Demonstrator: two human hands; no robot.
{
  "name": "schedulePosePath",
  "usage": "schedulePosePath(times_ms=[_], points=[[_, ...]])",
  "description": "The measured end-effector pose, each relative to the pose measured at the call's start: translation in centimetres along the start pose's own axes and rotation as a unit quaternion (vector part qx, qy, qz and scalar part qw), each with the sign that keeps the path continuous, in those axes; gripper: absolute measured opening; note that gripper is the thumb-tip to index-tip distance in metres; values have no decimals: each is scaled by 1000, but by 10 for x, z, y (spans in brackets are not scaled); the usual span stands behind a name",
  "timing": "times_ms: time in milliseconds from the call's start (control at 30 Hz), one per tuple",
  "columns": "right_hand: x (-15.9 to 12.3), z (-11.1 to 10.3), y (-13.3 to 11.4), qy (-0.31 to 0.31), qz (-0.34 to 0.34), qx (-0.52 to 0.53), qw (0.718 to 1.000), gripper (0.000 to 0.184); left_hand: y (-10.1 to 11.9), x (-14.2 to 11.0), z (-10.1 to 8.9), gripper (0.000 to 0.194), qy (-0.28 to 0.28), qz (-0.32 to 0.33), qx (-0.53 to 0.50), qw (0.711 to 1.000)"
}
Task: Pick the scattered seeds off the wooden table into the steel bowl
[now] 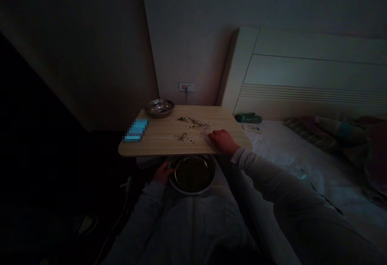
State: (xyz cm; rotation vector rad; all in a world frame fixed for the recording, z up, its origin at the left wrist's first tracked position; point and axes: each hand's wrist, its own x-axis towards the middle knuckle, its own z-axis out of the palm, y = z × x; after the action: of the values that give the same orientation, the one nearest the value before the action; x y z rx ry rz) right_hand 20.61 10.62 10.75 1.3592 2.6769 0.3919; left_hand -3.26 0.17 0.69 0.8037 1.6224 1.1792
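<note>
My left hand is closed on the rim of a metal bowl on my lap, below the table's near edge. The bowl's inside is dark, and its contents are hard to make out. My right hand rests low over the right part of the small wooden table, fingers curled and pressed together. Something faint and pale shows at its fingertips, too dim to name. Just left of those fingers, small dark green bean-like grains lie scattered in a loose strip, with a smaller patch of grains nearer me.
A second metal bowl stands at the table's back left corner. A lit phone lies at the left edge. To the right, a bed holds a green bottle, a pale remote and a crumpled blanket. A cable hangs at lower left.
</note>
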Motion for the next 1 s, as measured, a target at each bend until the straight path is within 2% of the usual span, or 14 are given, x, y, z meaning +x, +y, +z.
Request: schedulePosePath(times_ms=[200,333,500,900,1000], points=[[4,-5,-6,28,11,37,999,31,-1,-2,-2,18,10,-5,-22,1000],[13,-9,-18,49,-12,67,996,32,6,-6,-4,19,15,-1,-7,1000],[25,-8,-26,63,-7,82,995,33,12,-8,-7,20,18,-3,2,1000],[6,-7,-35,58,-55,81,994,25,7,-5,-11,22,16,7,-12,1000],[3,-6,-36,54,-60,87,993,25,7,-4,-12,21,17,19,11,1000]])
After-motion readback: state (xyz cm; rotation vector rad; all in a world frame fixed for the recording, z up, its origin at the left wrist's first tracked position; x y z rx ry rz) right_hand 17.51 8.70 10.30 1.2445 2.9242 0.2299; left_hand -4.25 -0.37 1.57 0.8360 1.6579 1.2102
